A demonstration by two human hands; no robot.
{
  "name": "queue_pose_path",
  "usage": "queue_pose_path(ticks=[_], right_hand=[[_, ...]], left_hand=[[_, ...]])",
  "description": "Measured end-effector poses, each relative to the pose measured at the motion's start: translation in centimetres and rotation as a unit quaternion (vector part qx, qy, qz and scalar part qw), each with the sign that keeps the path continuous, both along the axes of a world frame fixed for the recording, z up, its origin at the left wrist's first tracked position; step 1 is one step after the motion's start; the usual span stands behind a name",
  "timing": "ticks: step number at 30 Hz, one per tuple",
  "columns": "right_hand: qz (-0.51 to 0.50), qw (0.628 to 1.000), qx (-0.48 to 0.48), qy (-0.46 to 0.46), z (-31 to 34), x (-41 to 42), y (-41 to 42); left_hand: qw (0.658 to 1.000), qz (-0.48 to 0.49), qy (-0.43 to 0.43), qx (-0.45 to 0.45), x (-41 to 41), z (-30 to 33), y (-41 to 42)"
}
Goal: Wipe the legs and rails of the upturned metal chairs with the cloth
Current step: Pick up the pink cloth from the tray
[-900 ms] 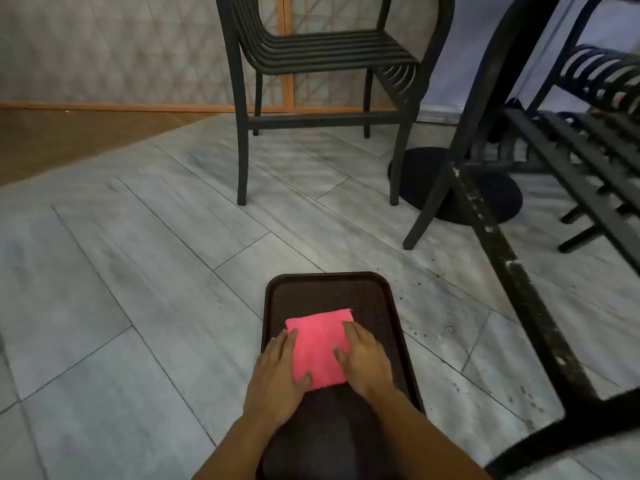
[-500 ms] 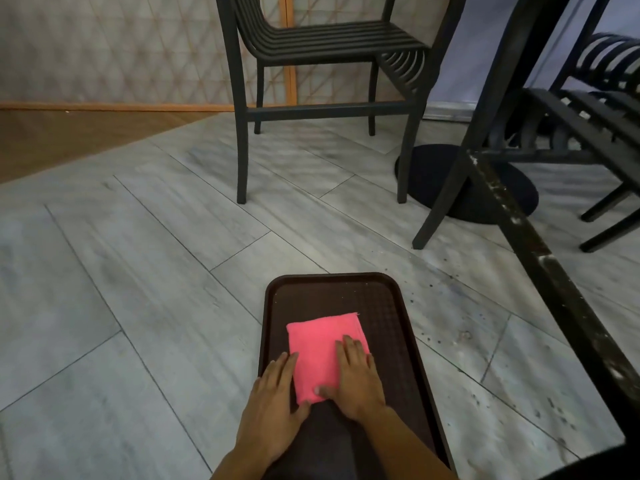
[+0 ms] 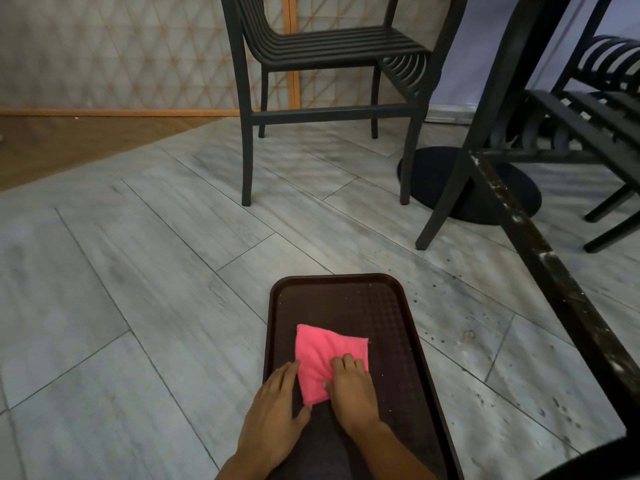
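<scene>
Pinching pink cloth (unlabelled), right hand; left hand flat beside it.

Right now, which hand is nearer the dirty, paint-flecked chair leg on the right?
Right. The right hand grips the pink cloth on the tray, on the side toward the flecked leg; the left hand lies farther left.

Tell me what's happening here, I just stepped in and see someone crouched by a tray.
A person has a folded pink cloth lying on a dark brown tray on the tiled floor. The right hand presses on the cloth with fingers curling into it, as if gathering it up. The left hand lies flat beside it, fingertips at the cloth's edge. The stained, speckled metal chair leg to the right has not been wiped yet, and no hand is on it.
</scene>
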State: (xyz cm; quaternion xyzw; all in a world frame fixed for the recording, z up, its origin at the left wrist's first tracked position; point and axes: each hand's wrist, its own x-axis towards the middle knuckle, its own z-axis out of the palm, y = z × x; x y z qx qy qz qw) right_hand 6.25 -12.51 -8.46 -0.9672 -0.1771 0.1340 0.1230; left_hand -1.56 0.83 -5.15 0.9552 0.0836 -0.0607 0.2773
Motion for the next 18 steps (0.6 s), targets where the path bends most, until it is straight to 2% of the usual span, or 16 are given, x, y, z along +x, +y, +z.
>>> queue_pose_path(ticks=[5,10,15,18], right_hand=[[-0.031,0.998,0.035,0.052,0.8,-0.6,-0.5],[-0.080,0.989,0.122,0.040,3.1,-2.4,-1.3],[-0.072,0.978,0.194,-0.023,5.7,-4.4,-2.1],[-0.076,0.967,0.234,-0.061,7.8,-5.2,-2.3]], left_hand=[[1.000,0.003,0.005,-0.006,-0.4,0.8,0.0],[0.999,0.022,-0.001,-0.031,-0.4,2.3,-0.7],[0.988,0.078,0.028,-0.133,0.1,3.3,-2.0],[0.967,0.133,0.027,-0.214,0.5,4.3,-3.0]])
